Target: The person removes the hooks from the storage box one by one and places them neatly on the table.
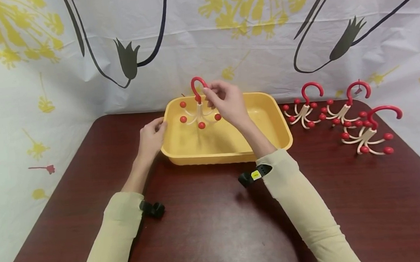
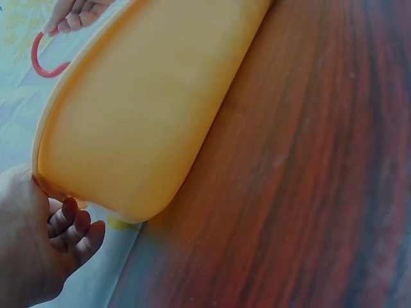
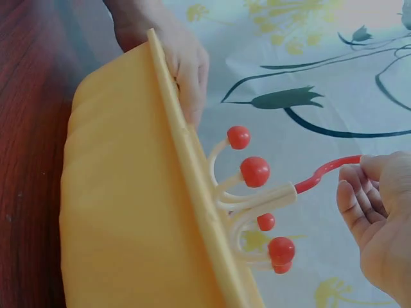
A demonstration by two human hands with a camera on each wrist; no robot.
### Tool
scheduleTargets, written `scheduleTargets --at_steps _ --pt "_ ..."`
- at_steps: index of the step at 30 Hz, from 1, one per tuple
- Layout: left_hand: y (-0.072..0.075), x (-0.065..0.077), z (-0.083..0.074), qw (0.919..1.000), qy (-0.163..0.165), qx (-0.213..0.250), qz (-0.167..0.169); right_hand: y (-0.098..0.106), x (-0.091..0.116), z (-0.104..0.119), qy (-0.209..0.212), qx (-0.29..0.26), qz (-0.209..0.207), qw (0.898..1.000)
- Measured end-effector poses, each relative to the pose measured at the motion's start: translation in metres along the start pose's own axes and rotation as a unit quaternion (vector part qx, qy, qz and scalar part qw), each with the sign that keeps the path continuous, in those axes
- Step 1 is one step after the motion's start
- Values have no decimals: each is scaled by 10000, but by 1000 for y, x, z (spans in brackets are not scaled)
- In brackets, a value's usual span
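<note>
A rectangular yellow plastic tub [image 1: 211,159] stands at the back of the table. At its left end my left hand [image 1: 151,138] grips the rim, fingers curled on the outside in the left wrist view. My right hand [image 1: 230,103] pinches the red hook of a multi-arm hanger [image 1: 199,108] between thumb and fingertips. This hanger has a cream stem and curved cream arms tipped with red balls [image 3: 255,171]. It hangs upright over the left part of the tub; in the right wrist view the tub's rim hides the lower ends of its arms.
To the right of the tub stand three similar hangers, a left one [image 1: 304,111], a middle one [image 1: 345,108] and a front one [image 1: 365,136], hooks upward. A patterned white sheet [image 1: 197,39] hangs right behind the dark red-brown table [image 1: 201,227].
</note>
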State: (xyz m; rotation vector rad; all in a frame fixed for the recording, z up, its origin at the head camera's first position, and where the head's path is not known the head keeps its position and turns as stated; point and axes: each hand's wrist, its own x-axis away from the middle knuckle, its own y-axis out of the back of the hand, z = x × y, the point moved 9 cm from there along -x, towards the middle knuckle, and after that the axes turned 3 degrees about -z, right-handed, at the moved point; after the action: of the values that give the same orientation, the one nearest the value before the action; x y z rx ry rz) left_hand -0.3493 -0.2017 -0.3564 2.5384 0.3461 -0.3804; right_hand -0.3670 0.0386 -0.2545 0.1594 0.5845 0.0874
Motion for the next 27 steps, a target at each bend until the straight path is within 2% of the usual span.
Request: scheduleTargets --at_steps 10,18,27 --pt "0 0 0 10000 -43 6 1 34 3 21 187 -211 -351 9990" --pt "1 0 -1 10000 -24 12 30 54 12 40 476 -85 -353 9982" --pt "0 1 -2 10000 -11 25 39 75 23 57 363 55 -354 9987"
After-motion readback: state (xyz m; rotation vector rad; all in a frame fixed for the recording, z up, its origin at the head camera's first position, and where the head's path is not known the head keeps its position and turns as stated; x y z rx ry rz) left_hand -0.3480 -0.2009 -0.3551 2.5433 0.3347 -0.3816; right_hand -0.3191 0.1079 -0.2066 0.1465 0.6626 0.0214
